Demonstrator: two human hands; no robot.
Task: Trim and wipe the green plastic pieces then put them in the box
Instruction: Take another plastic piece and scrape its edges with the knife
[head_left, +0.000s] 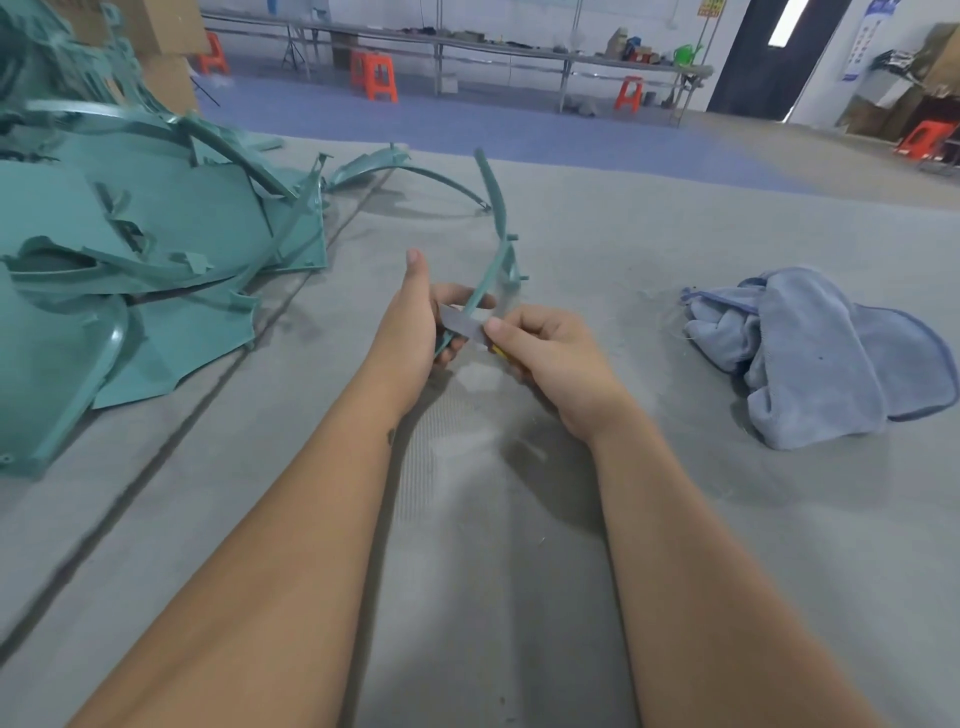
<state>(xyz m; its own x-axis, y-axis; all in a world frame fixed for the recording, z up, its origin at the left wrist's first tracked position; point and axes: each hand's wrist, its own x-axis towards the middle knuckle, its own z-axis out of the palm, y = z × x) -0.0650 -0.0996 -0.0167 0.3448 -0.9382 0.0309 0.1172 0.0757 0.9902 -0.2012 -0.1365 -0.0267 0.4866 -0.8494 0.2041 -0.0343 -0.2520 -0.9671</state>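
My left hand (415, 322) grips the lower end of a long, thin, curved green plastic strip (497, 218) that arcs up and away over the table. My right hand (545, 353) holds a knife with a grey blade (464, 326) and a yellow handle, thumb on top. The blade lies against the strip just beside my left fingers. A crumpled blue cloth (810, 353) lies on the table to the right, apart from both hands. No box can be made out for certain.
A large heap of green plastic pieces (130, 249) covers the left of the grey felt table (519, 571). One curved green piece (374, 163) lies behind the hands. Cardboard boxes (166, 47) stand at back left; benches and orange stools (374, 73) beyond.
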